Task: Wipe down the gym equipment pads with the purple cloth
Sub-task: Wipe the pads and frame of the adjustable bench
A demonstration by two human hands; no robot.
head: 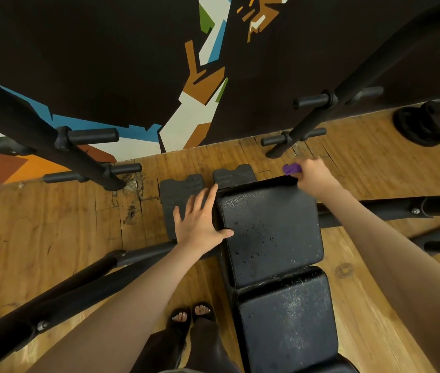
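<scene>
One purple cloth [291, 168], bunched, is gripped in the right hand [312, 176], whose fingers curl round it at the far right corner of the upper bench pad [270, 232]. Only a small fold of the cloth shows past the knuckles, just beyond the pad's far edge. The upper bench pad is black, grained, and carries scattered droplets near its middle. The left hand [200, 219] lies on the pad's left edge, fingers straight and slightly spread down the side, thumb resting flat on the top surface. The lower bench pad [286, 321] adjoins the near edge of the upper one and shows a pale speckled film. Two black rubber foot plates [180, 193] lie on the wooden floor [52, 224] beyond the left hand. Black frame tubes [60, 294] cross the floor on both sides. A stack of weight plates [427, 123] sits at the far right against the painted wall [106, 63]. Two sandalled feet [190, 316] stand left of the lower pad.
</scene>
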